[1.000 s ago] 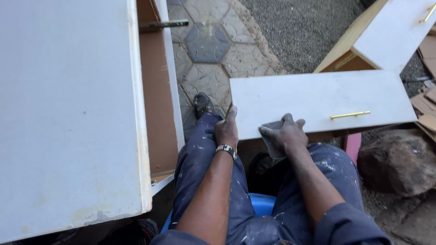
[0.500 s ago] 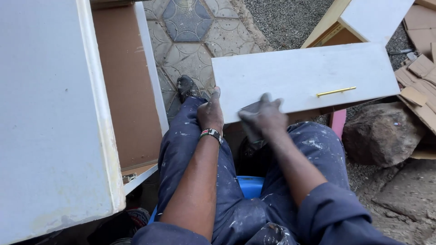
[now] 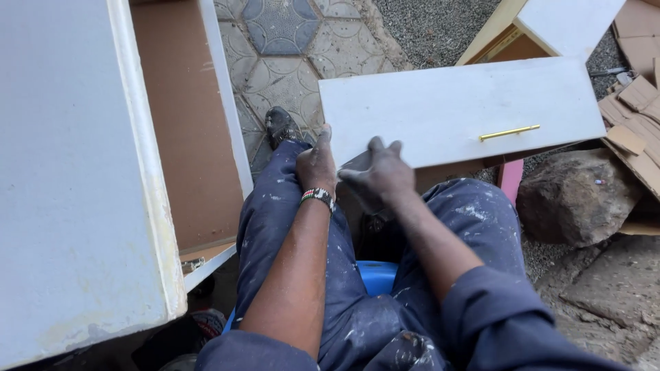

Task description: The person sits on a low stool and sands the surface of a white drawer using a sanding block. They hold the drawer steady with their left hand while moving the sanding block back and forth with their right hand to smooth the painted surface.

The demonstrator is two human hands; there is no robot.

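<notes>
Hands meet at the near edge of a flat white wooden drawer front [image 3: 460,110], long axis sideways: left hand [image 3: 316,165] grips its corner, right hand [image 3: 378,175] presses a grey sanding pad [image 3: 357,163].
</notes>
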